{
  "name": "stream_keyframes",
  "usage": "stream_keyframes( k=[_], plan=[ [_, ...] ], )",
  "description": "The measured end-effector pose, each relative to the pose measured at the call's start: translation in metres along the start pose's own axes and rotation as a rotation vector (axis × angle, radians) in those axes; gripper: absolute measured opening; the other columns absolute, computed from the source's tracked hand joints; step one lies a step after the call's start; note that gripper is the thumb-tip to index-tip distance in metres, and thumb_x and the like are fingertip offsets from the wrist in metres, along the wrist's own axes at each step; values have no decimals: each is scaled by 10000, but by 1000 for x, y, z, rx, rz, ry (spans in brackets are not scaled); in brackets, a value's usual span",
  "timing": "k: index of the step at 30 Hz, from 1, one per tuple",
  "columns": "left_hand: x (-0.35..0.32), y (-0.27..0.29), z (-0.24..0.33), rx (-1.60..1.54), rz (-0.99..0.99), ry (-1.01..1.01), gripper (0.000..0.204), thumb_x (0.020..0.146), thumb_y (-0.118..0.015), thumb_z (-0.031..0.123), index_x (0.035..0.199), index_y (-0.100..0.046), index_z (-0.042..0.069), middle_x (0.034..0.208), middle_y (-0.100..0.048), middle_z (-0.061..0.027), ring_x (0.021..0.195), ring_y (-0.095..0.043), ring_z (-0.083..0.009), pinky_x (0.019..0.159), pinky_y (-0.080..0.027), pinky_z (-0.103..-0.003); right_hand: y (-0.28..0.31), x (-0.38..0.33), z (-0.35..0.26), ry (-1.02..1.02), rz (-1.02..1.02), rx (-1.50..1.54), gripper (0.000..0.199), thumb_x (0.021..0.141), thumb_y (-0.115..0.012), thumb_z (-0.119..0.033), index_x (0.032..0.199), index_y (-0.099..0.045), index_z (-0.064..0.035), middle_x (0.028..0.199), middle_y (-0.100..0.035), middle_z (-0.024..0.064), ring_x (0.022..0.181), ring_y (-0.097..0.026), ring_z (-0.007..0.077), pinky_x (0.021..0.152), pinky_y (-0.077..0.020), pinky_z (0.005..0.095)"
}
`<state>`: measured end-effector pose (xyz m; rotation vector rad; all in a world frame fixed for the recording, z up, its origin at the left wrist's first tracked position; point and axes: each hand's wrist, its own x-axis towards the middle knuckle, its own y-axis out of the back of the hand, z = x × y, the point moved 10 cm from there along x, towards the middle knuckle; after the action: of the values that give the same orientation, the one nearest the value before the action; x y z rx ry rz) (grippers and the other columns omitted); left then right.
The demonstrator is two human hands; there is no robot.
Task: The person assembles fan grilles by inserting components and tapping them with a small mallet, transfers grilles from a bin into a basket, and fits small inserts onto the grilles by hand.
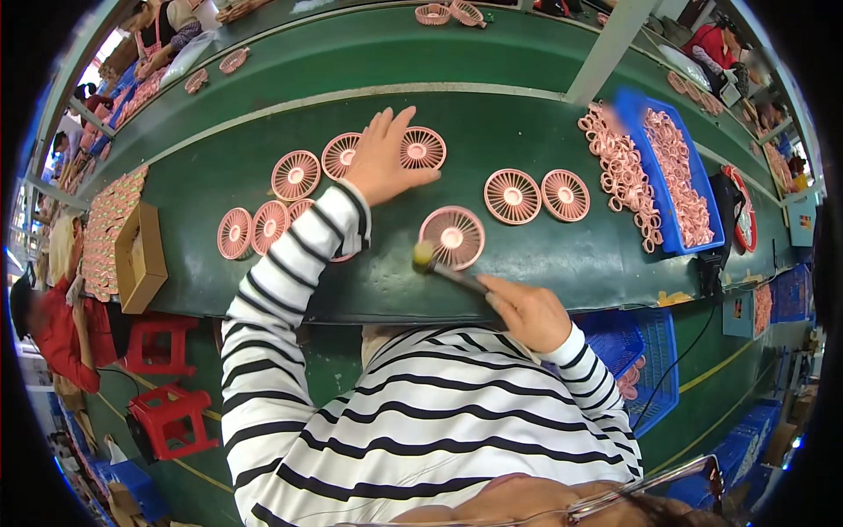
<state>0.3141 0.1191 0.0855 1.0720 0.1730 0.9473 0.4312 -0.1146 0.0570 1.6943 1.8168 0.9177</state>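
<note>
Left to right on green surface (527, 132): cardboard box (140, 256), then we count nine pink fan grilles. Our left hand (384, 158) flat, fingers spread, touching grille (422, 147). Right hand (525, 312) fisted round small mallet (443, 268), head beside center grille (452, 237). Blue bin (672, 167) of pink rings far right.

The left hand (384, 158) lies flat on the green conveyor belt (492, 114), fingers spread over a pink fan grille (422, 147). The right hand (527, 312) grips a small mallet (446, 269) whose head sits just beside another pink grille (451, 237). A blue bin (676, 176) of pink rings stands far right.
</note>
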Motion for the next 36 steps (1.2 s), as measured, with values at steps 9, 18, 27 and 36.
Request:
stream_keyframes(
  k=[9,18,27,36],
  plan=[
    [-32,-41,28,-58,-119,-35,756,687,-770,331,1308,-461,33,1296,-465,-245,1176,-487,-393,983,-427,-415,45,4,53,-264,286,-104,301,937,-524,-226,1216,-570,-123,886,-647,238,782,-612,434,668,-498,484],
    [-86,-44,50,-244,-104,48,949,655,-827,272,1394,-293,8,1292,-483,-238,1174,-502,-383,970,-445,-420,59,0,-17,141,389,-7,389,906,-547,-71,1295,-535,-72,970,-654,217,804,-652,365,709,-530,382],
    [-96,-41,44,-311,-133,149,1020,655,-834,272,1425,-226,-6,1272,-508,-203,1095,-567,-339,910,-486,-388,37,16,-10,24,229,-70,404,913,-556,-195,1313,-502,-185,766,-625,187,641,-601,403,578,-487,477],
    [-135,30,41,388,-3,57,796,759,-723,400,1384,-400,29,1493,-267,-228,1409,-181,-409,1123,-166,-533,20,8,-14,70,81,19,364,905,-571,-159,1267,-558,-123,787,-640,195,658,-612,393,579,-495,447]
  ],
)
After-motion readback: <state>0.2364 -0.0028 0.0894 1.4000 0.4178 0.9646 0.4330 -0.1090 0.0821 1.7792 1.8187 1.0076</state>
